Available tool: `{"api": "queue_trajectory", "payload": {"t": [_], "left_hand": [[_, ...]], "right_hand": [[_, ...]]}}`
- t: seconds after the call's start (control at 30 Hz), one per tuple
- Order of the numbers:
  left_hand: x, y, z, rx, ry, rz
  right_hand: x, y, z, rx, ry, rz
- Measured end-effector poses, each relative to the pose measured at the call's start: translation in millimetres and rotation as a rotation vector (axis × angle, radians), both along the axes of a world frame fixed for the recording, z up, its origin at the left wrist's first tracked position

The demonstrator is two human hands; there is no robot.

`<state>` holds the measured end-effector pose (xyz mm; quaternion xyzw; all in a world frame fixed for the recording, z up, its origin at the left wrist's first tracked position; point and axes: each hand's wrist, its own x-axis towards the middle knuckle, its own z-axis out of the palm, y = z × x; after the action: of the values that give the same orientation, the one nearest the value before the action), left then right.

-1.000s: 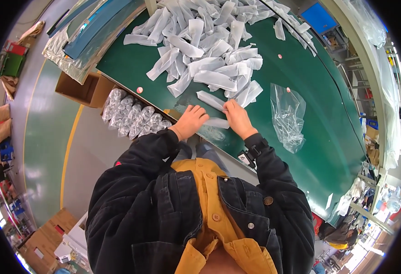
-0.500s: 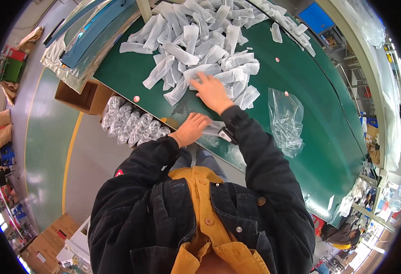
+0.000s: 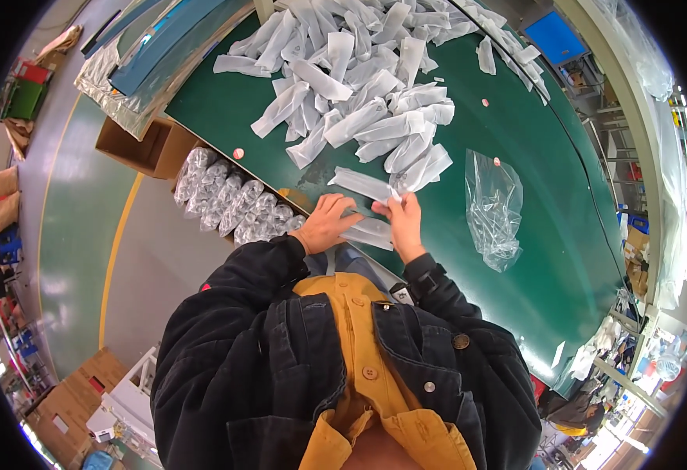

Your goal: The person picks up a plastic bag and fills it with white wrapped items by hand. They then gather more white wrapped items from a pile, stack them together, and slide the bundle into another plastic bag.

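Observation:
My right hand is closed, its thumb and fingers pinching the near end of a slim item in a translucent white sleeve. The sleeve's other end points left, over the green table. Just below it lies a second white-sleeved item between my hands. My left hand has its curled fingers on that one's left end, near the table edge. What is inside the sleeves cannot be made out. Beyond my hands spreads a large loose pile of similar white-sleeved items.
On the green table to the right lies a clear plastic bag. Below the left table edge are rows of clear-wrapped items and an open cardboard box. A dark cable crosses the table's far side.
My right hand has come back from the pile toward me with a white-sleeved item. My left hand stays near the table edge and has shifted slightly right.

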<state>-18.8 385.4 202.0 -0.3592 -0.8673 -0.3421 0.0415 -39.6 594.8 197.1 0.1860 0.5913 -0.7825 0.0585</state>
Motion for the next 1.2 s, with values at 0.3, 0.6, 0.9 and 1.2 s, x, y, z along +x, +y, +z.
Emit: {"api": "queue_trajectory", "payload": {"t": [0.3, 0.6, 0.9, 1.2], "left_hand": [[-24.3, 14.8, 29.1, -0.093, 0.073, 0.014], [-16.3, 27.0, -13.1, 0.023, -0.056, -0.201], [-1.7, 48.7, 18.4, -0.03, 0.023, -0.181], [-11.9, 52.0, -2.8, 0.044, -0.046, -0.192]], "right_hand": [[19.2, 46.4, -18.1, 0.297, -0.237, 0.256], [-90.7, 91.9, 58.0, 1.402, 0.781, 0.353], [-22.4, 106.4, 41.2, 1.182, 0.51, 0.4], [-13.2, 97.8, 47.4, 1.116, 0.636, 0.597]]}}
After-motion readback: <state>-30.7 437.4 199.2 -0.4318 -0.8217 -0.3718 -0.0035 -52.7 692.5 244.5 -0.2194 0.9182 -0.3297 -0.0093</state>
